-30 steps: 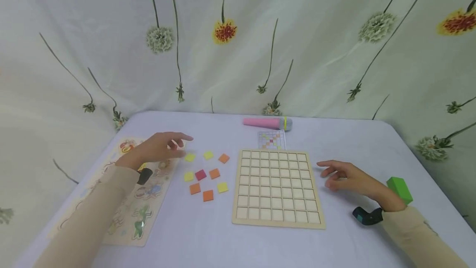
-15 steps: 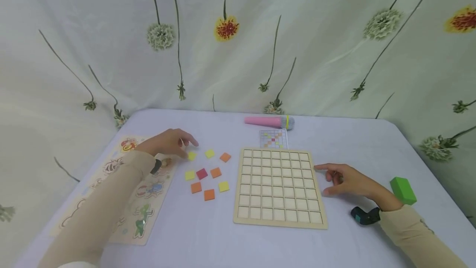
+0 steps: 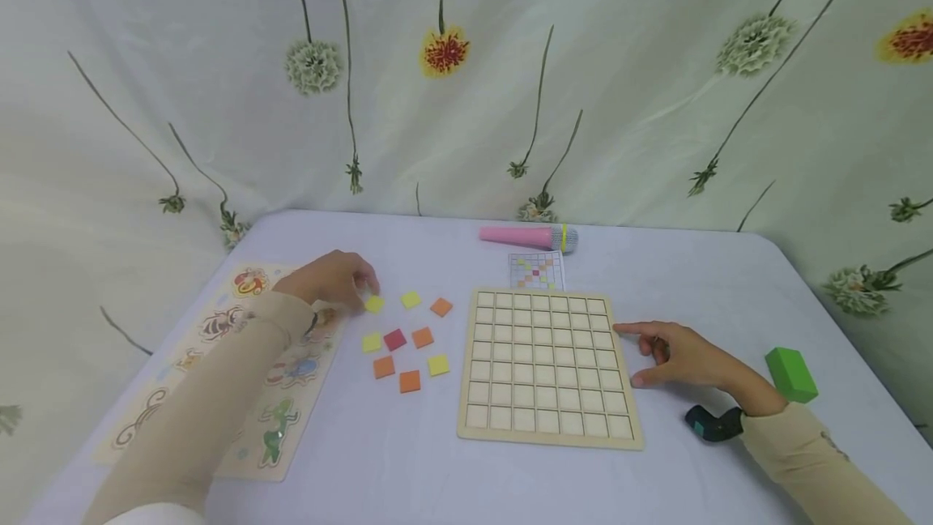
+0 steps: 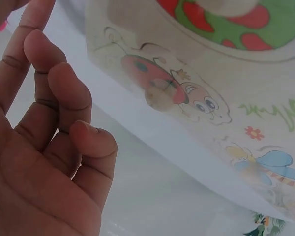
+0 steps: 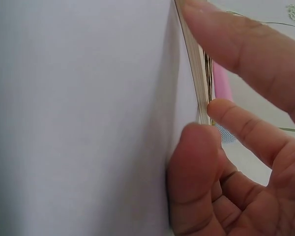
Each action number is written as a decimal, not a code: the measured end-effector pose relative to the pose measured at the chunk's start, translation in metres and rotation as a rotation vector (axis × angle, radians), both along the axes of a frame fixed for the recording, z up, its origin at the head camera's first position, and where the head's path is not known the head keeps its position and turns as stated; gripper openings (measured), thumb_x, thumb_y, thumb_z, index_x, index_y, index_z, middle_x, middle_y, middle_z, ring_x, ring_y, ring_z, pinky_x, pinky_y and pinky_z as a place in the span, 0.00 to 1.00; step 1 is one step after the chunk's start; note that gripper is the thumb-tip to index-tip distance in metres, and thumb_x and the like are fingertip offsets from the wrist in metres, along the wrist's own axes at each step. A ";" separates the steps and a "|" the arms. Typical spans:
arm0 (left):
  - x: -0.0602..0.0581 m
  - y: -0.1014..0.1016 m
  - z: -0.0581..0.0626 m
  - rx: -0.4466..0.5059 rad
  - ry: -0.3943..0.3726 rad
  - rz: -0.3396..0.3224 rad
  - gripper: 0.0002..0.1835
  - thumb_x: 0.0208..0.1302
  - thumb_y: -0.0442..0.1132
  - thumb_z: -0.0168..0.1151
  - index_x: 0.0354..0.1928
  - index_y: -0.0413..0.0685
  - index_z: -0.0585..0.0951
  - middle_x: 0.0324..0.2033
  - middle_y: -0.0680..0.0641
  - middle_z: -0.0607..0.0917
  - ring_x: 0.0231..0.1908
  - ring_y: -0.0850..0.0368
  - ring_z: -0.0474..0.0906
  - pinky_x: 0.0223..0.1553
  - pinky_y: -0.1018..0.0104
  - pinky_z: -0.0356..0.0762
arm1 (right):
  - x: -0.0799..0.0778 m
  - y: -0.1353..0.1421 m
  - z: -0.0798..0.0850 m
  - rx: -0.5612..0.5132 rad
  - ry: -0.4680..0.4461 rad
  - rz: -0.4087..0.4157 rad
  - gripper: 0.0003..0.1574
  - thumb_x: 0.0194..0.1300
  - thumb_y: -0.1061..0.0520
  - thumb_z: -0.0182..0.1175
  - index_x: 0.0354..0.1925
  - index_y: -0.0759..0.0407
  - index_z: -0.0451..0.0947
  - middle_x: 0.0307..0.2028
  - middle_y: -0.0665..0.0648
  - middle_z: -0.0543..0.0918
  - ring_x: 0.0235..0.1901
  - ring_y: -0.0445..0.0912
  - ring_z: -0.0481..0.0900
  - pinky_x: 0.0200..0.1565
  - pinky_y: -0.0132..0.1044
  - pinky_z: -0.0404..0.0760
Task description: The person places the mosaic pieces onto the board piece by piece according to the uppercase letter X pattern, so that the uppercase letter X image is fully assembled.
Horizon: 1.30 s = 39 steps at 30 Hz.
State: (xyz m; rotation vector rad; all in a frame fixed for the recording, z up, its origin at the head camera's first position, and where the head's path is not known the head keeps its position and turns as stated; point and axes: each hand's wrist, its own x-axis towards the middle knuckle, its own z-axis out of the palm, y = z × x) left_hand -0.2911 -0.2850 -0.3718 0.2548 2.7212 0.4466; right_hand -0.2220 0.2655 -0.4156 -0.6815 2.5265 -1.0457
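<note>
My left hand (image 3: pixel 331 280) reaches over the top of the picture puzzle board (image 3: pixel 251 448), with thumb and index fingertips right at a flat yellow tile (image 3: pixel 375 304). In the left wrist view its other fingers (image 4: pixel 71 88) bend loosely, while the index fingertip is out of frame. My right hand (image 3: pixel 681 355) rests beside the wooden grid board (image 3: pixel 550 441), index finger extended to its right edge and thumb lower along the same edge. The right wrist view shows the fingertips (image 5: pixel 221 105) against the board's side (image 5: pixel 194 59). All of the grid's squares are bare.
Several loose tiles, among them a red tile (image 3: pixel 395 339) and an orange tile (image 3: pixel 410 382), lie left of the grid board. Behind it are a pattern card (image 3: pixel 535 270) and a pink toy microphone (image 3: pixel 517 236). A green block (image 3: pixel 791 374) stands at the right.
My left hand has moved right and its fingers have come down to the yellow tile. My right hand has shifted left and now touches the grid board's edge.
</note>
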 end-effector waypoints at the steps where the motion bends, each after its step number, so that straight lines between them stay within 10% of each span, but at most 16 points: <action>1: 0.000 0.001 0.000 -0.006 0.007 -0.011 0.16 0.58 0.30 0.75 0.48 0.51 0.90 0.44 0.44 0.80 0.50 0.45 0.73 0.54 0.48 0.73 | 0.000 0.000 0.000 0.000 0.002 0.000 0.49 0.57 0.61 0.82 0.71 0.74 0.73 0.37 0.53 0.73 0.29 0.41 0.69 0.33 0.33 0.70; 39: 0.000 0.074 -0.001 0.095 0.121 -0.130 0.13 0.59 0.47 0.79 0.44 0.56 0.87 0.36 0.57 0.89 0.41 0.54 0.82 0.45 0.53 0.80 | 0.006 -0.006 0.000 -0.010 0.027 -0.040 0.49 0.56 0.59 0.83 0.70 0.73 0.74 0.36 0.52 0.72 0.29 0.42 0.68 0.32 0.34 0.68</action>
